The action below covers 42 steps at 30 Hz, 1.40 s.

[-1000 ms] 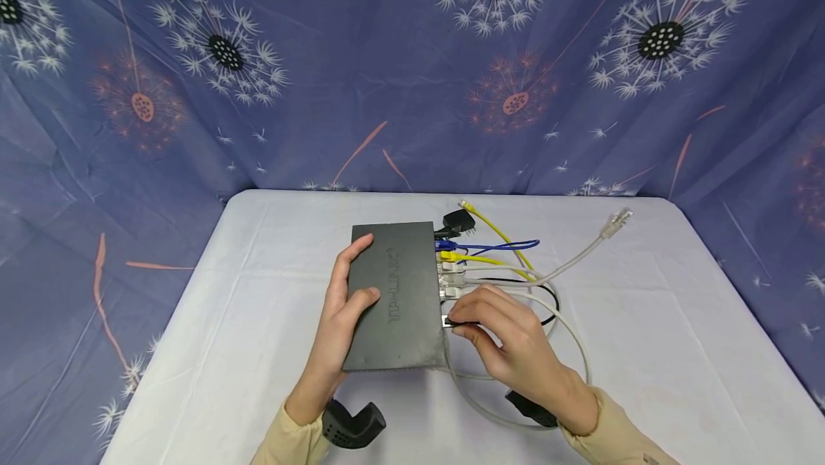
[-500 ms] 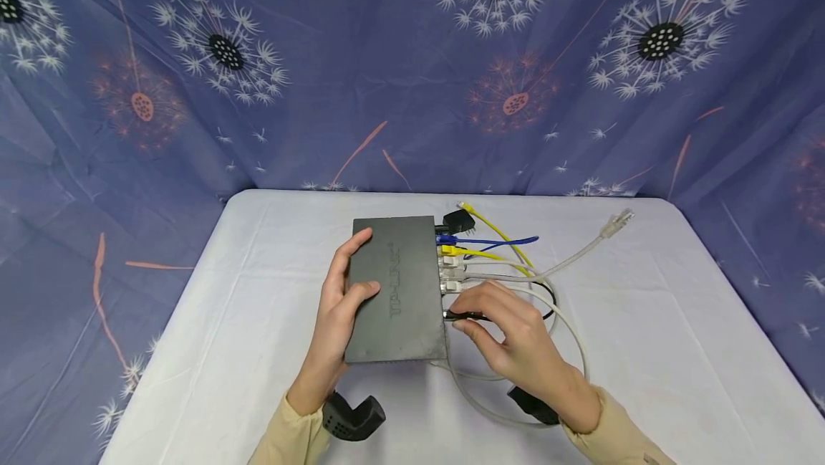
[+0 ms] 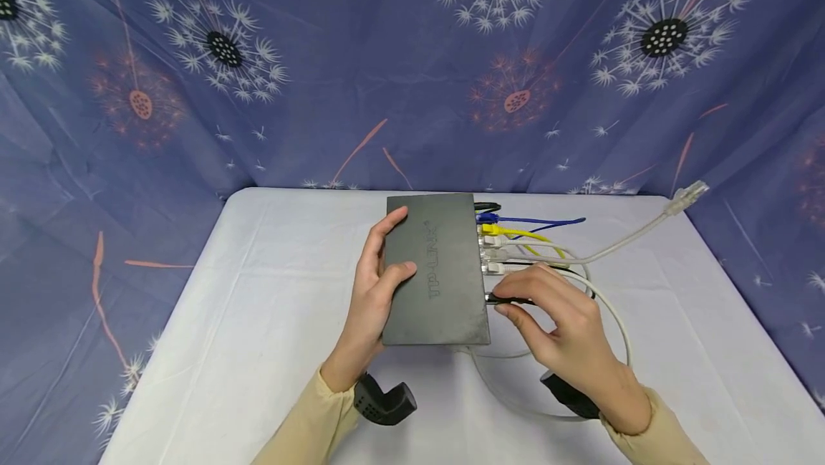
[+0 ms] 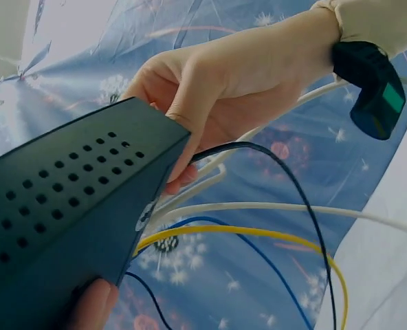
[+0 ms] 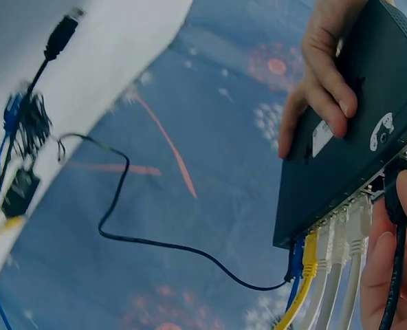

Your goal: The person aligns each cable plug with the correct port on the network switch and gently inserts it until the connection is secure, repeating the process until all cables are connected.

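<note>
My left hand (image 3: pixel 374 293) grips a dark grey TP-LINK network box (image 3: pixel 451 318) by its left side, thumb on top and several fingers underneath. Ports line the box's right edge. A blue cable (image 3: pixel 488 218), a yellow cable (image 3: pixel 493 230) and several white cables (image 5: pixel 358 223) are plugged in there. With thumb and fingertips my right hand (image 3: pixel 573 329) pinches a black USB plug (image 5: pixel 394 196) right at the port row, near the front corner. A little of its metal tip shows beside the box in the head view. The fingers partly hide the plug.
A loose white cable end (image 3: pixel 686 198) sticks out to the right. A black power adapter (image 5: pixel 21 192) and another black USB plug (image 5: pixel 61 34) lie on the white tablecloth (image 3: pixel 258 307). White cable loops (image 3: pixel 509 397) hang below the box.
Both hands and the box have moved right and slightly away, drawing the cables along. The USB plug stays pinched at the port row. The power adapter is now hidden in the head view.
</note>
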Each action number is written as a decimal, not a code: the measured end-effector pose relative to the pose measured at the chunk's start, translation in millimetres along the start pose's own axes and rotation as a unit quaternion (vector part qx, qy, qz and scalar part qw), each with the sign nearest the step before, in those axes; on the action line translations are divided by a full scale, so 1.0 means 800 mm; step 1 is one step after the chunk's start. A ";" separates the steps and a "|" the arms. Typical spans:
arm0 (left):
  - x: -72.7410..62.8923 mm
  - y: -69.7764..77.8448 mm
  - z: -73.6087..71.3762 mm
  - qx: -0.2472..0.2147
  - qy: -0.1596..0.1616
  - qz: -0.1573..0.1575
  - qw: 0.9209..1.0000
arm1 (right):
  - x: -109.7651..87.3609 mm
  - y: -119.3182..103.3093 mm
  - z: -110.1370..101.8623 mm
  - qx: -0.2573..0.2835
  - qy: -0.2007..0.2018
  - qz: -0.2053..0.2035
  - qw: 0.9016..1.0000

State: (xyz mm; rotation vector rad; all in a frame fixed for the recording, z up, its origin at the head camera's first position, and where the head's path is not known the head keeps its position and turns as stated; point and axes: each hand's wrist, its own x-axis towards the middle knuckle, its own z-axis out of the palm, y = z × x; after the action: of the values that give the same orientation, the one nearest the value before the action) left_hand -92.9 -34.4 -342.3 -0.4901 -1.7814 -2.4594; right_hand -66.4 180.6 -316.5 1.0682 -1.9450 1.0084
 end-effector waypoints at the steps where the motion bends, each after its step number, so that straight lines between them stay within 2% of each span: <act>1: 0.002 0.001 0.004 -0.002 -0.003 0.003 1.000 | 0.002 0.000 -0.004 -0.002 0.005 -0.003 1.000; 10: 0.026 0.004 0.032 -0.056 -0.035 0.020 0.998 | 0.012 0.000 -0.032 -0.030 0.038 -0.006 0.999; 16: 0.031 -0.001 0.037 -0.064 -0.047 0.022 0.997 | 0.013 0.002 -0.035 -0.025 0.042 -0.003 0.999; 20: 0.028 -0.011 0.027 -0.048 -0.036 0.013 0.998 | 0.005 0.007 -0.026 -0.030 0.026 0.008 0.999; 30: 0.009 -0.038 -0.008 0.036 0.014 -0.011 0.999 | -0.032 0.027 0.011 -0.029 -0.005 0.037 0.999; 33: 0.005 -0.042 -0.016 0.040 0.029 -0.019 0.999 | -0.043 0.031 0.013 -0.049 -0.003 0.053 0.997; 37: 0.000 -0.043 -0.029 0.037 0.043 -0.029 0.998 | -0.059 0.038 0.007 -0.089 0.019 0.068 0.993; 42: -0.007 -0.046 -0.043 0.034 0.046 -0.041 0.998 | -0.077 0.046 -0.005 -0.155 0.022 0.098 0.983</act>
State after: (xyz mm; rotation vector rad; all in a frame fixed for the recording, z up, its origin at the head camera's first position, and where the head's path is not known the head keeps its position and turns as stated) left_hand -103.5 -55.5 -387.0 -0.2992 -1.8767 -2.4215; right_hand -72.0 218.7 -377.2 0.6856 -2.1168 0.7869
